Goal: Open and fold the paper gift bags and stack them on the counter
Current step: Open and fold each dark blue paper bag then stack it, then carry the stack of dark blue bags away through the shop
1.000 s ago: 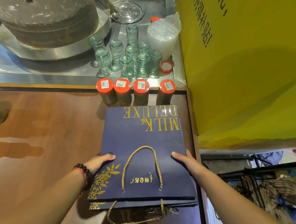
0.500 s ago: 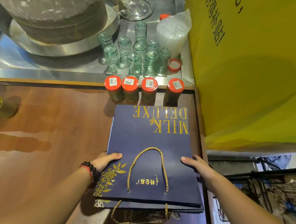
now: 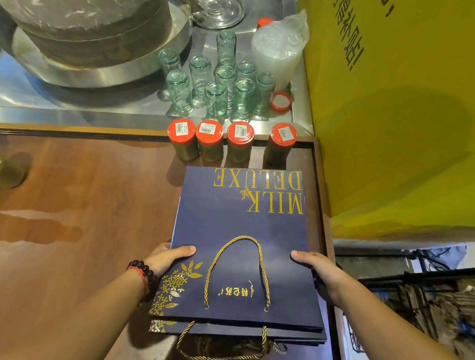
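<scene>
Step in hand: stacking. A flattened gift bag (image 3: 240, 244) lies on top of a small stack of bags (image 3: 237, 330), and both hands hold it at its side edges; judged to be squaring it up on the pile.
Left hand: left hand (image 3: 166, 257) grips the bag's left edge, thumb curled over the top face, remaining fingers hidden beneath.
Right hand: right hand (image 3: 318, 272) grips the right edge in the same way, thumb on top, fingers out of sight under the edge.
Location of bags: on the wooden counter (image 3: 74, 210), at its right end, near the counter's right rim and just short of a row of four red-capped jars (image 3: 230, 142). The near end of the stack overhangs the counter's front edge.
Appearance of top bag: dark blue paper, pressed flat, gold lettering "MILK DELUXE" at the far end reading upside down to the wearer, gold floral print at the near left corner, gold cord handle (image 3: 238, 272) lying flat on the face.
Stack below: layered edges of further bags show at the near end, slightly offset; a second cord handle (image 3: 218, 350) hangs loose off the front.
Next move, as judged: release the bag once its edges line up, without dragging the pile further off the counter.
Risk: the overhanging near end could tip or slide.
</scene>
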